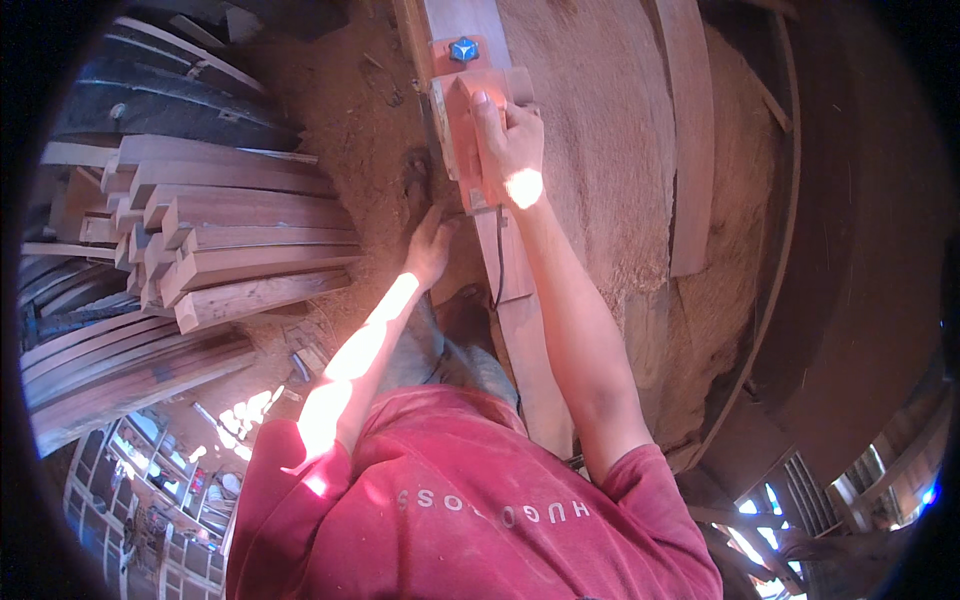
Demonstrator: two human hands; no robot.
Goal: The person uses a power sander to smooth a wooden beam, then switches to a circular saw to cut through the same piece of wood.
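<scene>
My right hand (pixel 518 145) is closed around the top handle of an orange-red electric hand planer (pixel 463 135). A blue knob (pixel 464 50) sits at the tool's far end. The planer rests along a long, pale wooden board (pixel 468 18), which continues toward me beneath my right forearm. From the planer's near end a dark cord (pixel 500 265) hangs down over the wood. My left hand (pixel 430 250) hovers left of the board, just below the planer, its fingers apart and nothing visible in them.
To the left lies a stack of cut wooden beams (pixel 250 240), with more curved planks (pixel 130 370) below it. Sawdust (pixel 590 130) heaps right of the board, and another long plank (pixel 690 150) lies on it. A dark curved panel (pixel 850 250) borders the far right.
</scene>
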